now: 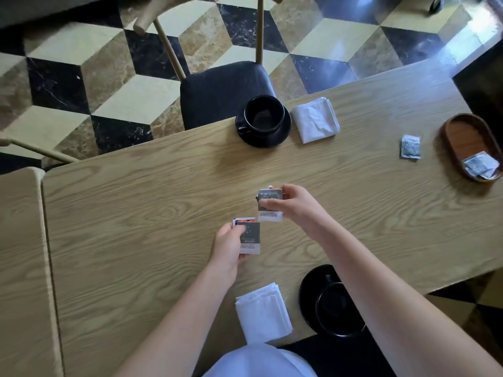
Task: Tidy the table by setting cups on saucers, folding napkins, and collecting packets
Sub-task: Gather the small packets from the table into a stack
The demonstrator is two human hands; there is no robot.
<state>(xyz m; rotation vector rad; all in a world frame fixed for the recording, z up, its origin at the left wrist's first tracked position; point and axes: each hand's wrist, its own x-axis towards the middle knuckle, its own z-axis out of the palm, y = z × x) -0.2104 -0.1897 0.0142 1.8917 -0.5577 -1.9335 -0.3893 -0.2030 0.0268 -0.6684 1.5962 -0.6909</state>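
My left hand (228,250) grips a small stack of grey and white packets (250,236) above the middle of the wooden table (136,208). My right hand (296,206) pinches another few packets (269,204) just beyond. A loose packet (410,147) lies at the right, beside a brown oval tray (460,137) that holds more packets (480,165). A black cup (262,115) stands on its black saucer (283,133) at the far edge, next to a folded white napkin (315,120). A second folded napkin (262,314) and a second black cup (333,302) on a saucer (307,292) sit at the near edge.
A dark-cushioned chair (217,91) with a wooden back stands beyond the far table edge. Another wooden table (19,268) adjoins on the left. The floor is patterned tile.
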